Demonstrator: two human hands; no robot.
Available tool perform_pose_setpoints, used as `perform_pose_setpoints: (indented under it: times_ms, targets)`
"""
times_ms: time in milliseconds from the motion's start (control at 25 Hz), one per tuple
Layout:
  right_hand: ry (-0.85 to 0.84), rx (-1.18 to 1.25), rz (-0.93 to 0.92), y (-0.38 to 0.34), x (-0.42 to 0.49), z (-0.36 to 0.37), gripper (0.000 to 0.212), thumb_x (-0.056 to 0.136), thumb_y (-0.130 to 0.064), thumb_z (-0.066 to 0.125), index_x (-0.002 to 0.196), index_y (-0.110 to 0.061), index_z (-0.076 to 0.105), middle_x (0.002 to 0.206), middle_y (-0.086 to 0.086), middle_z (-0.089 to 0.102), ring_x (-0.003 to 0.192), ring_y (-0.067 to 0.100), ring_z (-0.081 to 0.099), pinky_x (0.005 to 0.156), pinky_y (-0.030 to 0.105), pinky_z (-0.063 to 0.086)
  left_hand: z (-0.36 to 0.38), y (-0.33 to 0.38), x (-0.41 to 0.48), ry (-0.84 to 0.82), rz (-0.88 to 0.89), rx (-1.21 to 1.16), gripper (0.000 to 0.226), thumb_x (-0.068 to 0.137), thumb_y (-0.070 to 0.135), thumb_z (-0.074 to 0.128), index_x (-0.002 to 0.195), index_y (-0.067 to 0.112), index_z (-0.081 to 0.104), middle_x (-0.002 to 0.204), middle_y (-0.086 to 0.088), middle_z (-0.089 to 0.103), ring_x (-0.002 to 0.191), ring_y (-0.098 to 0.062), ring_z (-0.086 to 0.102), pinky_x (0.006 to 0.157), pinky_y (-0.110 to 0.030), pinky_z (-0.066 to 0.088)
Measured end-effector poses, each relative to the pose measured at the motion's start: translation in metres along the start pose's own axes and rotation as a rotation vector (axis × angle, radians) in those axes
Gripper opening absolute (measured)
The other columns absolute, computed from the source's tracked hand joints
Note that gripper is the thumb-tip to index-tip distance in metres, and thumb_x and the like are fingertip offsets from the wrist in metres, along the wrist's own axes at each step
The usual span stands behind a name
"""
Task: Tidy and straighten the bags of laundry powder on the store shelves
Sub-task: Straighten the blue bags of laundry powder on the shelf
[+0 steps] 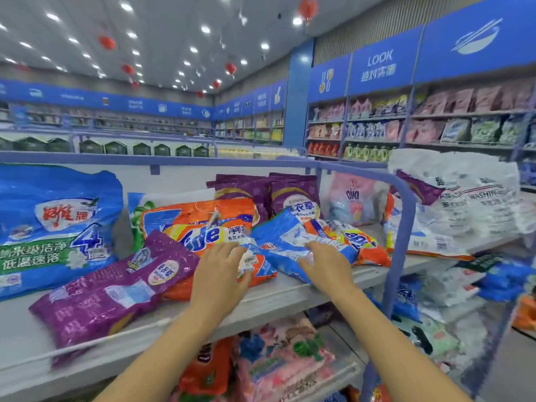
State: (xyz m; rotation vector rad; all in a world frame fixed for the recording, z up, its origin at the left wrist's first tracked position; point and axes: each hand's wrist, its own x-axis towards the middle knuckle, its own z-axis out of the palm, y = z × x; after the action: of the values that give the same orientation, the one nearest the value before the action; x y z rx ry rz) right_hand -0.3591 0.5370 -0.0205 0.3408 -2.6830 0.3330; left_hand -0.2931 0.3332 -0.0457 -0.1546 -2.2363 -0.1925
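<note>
While the left hand (220, 268) pinches the orange bag (203, 219) under it and the right hand (326, 265) lies flat on the blue bag (282, 236), these soft, slippery, powder-heavy bags likely want gripping by both sides.

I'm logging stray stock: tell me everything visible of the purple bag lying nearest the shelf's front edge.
The purple bag is a glossy plastic pouch with a round white label near its top and a pale panel mid-face. It lies flat and slantwise on the shelf, with its bottom corner at the front edge and its top end against the orange Tide bag. The left hand is beside it; contact is unclear.
</note>
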Motion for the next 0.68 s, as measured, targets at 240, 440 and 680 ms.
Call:
perform_pose_setpoints:
  times_ms: [240, 440, 680]
  targets:
    - [-0.133, -0.259, -0.173, -0.004, 0.050, 0.033, 0.043, 0.091, -0.046, 0.049, 0.116, -0.012, 0.053, 0.116, 0.008, 0.059, 0.113, 0.026, 0.049, 0.081, 0.034, 0.039, 0.036, -0.006, 0.010, -0.038, -0.076, 0.202, 0.046, 0.064, 0.031, 0.073, 0.105, 0.011, 0.065, 0.108, -0.014, 0.065, 0.098, -0.033, 0.063, 0.085, -0.043, 0.051]
    - [-0.004, -0.035, -0.104, 0.021, 0.079, 0.020, 0.025, 0.096, -0.026, 0.045, 0.102, -0.006, 0.060, 0.107, 0.015, 0.063, 0.102, 0.035, 0.058, 0.073, 0.035, 0.042, 0.039, 0.001, 0.009, 0.001, -0.086, 0.258, 0.042, 0.071, 0.041, 0.052, 0.100, 0.015, 0.067, 0.106, -0.011, 0.066, 0.096, -0.029, 0.064, 0.083, -0.040, 0.052]
    - [0.107, 0.772, 0.056, 0.071, 0.113, -0.050, 0.047, 0.093, -0.011, 0.053, 0.051, -0.015, 0.032, 0.039, -0.001, 0.033, 0.040, 0.014, 0.035, 0.043, 0.025, 0.023, 0.038, 0.002, 0.006, -0.101, -0.113, 0.252, 0.038, 0.064, 0.038, 0.076, 0.094, 0.016, 0.068, 0.105, -0.010, 0.067, 0.098, -0.030, 0.065, 0.084, -0.043, 0.052]
